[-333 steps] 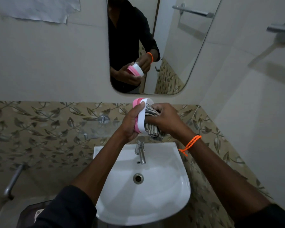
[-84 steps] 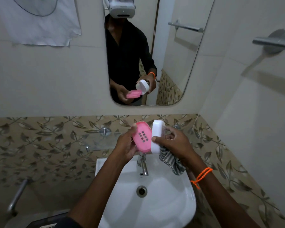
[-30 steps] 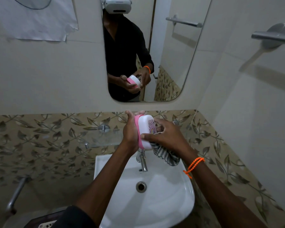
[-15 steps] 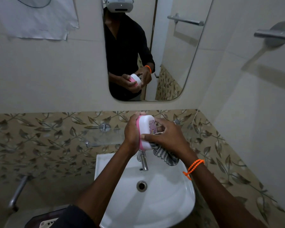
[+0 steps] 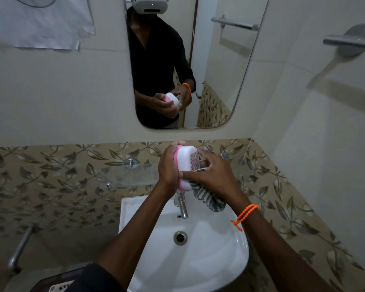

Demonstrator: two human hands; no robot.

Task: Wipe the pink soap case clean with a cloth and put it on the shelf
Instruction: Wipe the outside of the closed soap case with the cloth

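Closing step: 2.8 s ago the pink tray and white lid were held apart; now they are joined into one soap case (image 5: 185, 167), which suggests wiping is done and shelving is next.
Shelf (image 5: 122, 175): glass, at 9 o'clock from the case, just beside it; nothing can be made out on it.
Left hand (image 5: 168, 167): fingers curled round the case's pink side, gripping it.
Soap case: upright on edge, above the tap (image 5: 182, 205); contents hidden.
Right hand (image 5: 212, 175): thumb and fingers pinching the white lid, with the striped cloth (image 5: 208, 199) hanging beneath the palm.
Sink (image 5: 219, 260): at 6 o'clock, nothing lying in the bowl.
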